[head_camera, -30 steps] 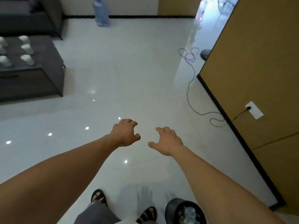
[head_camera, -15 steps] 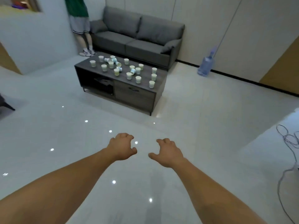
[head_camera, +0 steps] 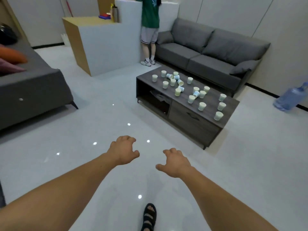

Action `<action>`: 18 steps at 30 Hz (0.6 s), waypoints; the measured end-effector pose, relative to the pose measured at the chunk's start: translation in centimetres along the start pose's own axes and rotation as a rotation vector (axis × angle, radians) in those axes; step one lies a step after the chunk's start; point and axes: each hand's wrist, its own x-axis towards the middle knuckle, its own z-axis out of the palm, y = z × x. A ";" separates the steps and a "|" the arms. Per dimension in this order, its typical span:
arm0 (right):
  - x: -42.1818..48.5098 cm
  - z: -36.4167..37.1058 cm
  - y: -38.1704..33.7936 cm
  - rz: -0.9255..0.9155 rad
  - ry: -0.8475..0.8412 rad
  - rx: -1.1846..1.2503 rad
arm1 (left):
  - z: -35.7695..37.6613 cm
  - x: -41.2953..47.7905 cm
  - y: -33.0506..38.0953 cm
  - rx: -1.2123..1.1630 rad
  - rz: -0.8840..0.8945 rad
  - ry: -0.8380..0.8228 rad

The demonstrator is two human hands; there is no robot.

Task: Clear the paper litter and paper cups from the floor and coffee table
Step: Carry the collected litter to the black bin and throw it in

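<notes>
White and pale green paper cups (head_camera: 202, 106) are spread over the dark wooden counter (head_camera: 191, 124), most upright, several tipped near its far left end. The print on a bystander's green shirt (head_camera: 150, 14) is too blurred to be read. The left grip (head_camera: 124, 150) and the right grip (head_camera: 176, 163) are held empty, fingers loosely curled, over the glossy floor (head_camera: 100, 122), apart from the counter's near corner. A grey sofa (head_camera: 208, 52) is set behind it.

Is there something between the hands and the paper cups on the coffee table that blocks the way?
Nothing visible does. Only shiny floor lies between the left hand, the right hand and the coffee table, where the paper cups stand and lie. Both hands hold nothing.
</notes>
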 end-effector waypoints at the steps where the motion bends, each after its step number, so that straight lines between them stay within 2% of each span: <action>1: 2.6 -1.0 -1.0 -0.023 -0.005 -0.005 | -1.1 1.7 -0.9 -0.004 -0.022 0.008; 10: 23.3 -9.9 -12.7 -0.236 -0.027 -0.137 | -9.6 15.3 -12.5 -0.013 -0.209 0.051; 18: 40.3 -15.0 -24.4 -0.231 -0.037 -0.151 | -17.2 31.0 -25.8 -0.049 -0.229 0.044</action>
